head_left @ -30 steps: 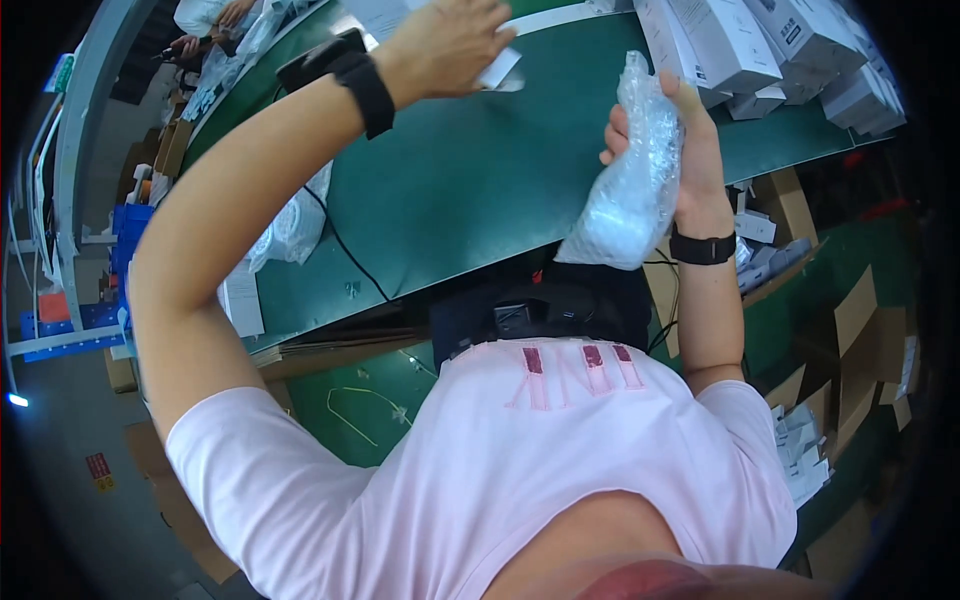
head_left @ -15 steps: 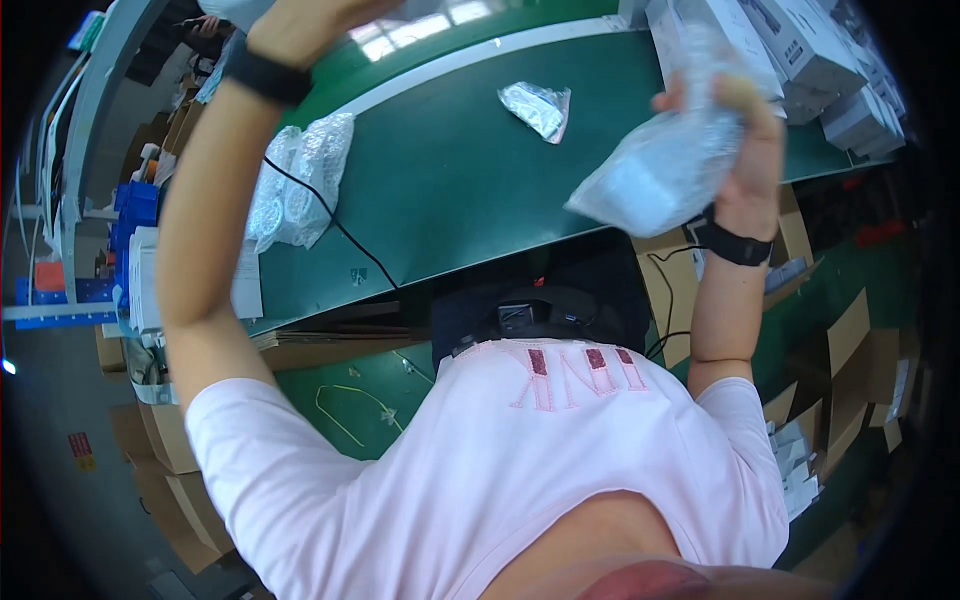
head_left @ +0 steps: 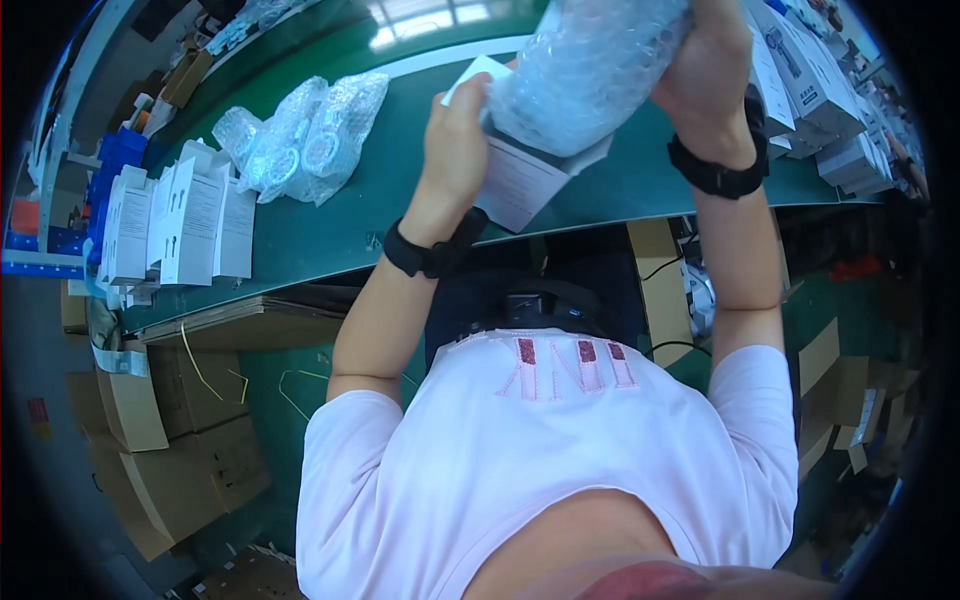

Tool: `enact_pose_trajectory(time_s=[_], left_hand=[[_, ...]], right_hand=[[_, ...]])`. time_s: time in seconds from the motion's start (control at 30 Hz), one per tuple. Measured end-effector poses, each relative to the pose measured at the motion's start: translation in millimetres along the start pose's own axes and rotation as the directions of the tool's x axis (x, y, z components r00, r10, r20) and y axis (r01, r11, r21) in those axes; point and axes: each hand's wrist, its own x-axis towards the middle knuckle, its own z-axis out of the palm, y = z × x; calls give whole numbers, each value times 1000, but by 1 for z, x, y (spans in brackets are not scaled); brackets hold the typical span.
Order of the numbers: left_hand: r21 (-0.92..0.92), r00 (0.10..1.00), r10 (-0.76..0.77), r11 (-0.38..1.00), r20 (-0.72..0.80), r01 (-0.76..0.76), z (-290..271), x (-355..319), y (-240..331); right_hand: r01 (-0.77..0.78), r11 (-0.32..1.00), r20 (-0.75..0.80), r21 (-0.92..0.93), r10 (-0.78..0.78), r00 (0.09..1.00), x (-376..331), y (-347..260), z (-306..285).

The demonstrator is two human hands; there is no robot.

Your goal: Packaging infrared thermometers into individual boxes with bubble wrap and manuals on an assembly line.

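My left hand (head_left: pixel 458 140) is closed on the side of an open white box (head_left: pixel 520 185) with raised flaps, held above the near part of the green table (head_left: pixel 410 170). My right hand (head_left: pixel 706 75) grips a bubble-wrapped package (head_left: pixel 590 75) from its right side. The lower end of that package is at the box's opening, and part of it looks to be inside; how deep I cannot tell. What the wrap holds is hidden. Some fingers of my right hand are out of sight behind the package.
Several bubble-wrapped items (head_left: pixel 320 140) lie on the table at the left, beside a row of white boxes (head_left: pixel 190 220). More white boxes (head_left: pixel 815 90) are stacked at the far right. Opened cardboard cartons (head_left: pixel 190 480) stand on the floor at both sides.
My left hand has come down from the far left to the middle and now holds a white box. My right hand has brought the bubble-wrapped package up and over to the box.
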Motion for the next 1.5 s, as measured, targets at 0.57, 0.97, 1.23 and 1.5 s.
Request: enact_pose_trajectory(time_s=[0.57, 0.97, 1.23, 1.5], left_hand=[[-378, 974, 208, 912, 93, -159, -52, -4, 3], [225, 954, 230, 936, 191, -271, -57, 4, 18], [99, 953, 297, 948, 69, -302, -43, -9, 7], [-238, 979, 181, 951, -88, -198, -34, -5, -2]], right_hand=[[-151, -868, -660, -473, 235, 714, -59, -8, -149], [-420, 122, -406, -899, 120, 906, 21, 17, 54], [-77, -556, -383, -828, 458, 803, 29, 39, 69], [472, -456, -256, -754, 867, 429, 47, 40, 40]])
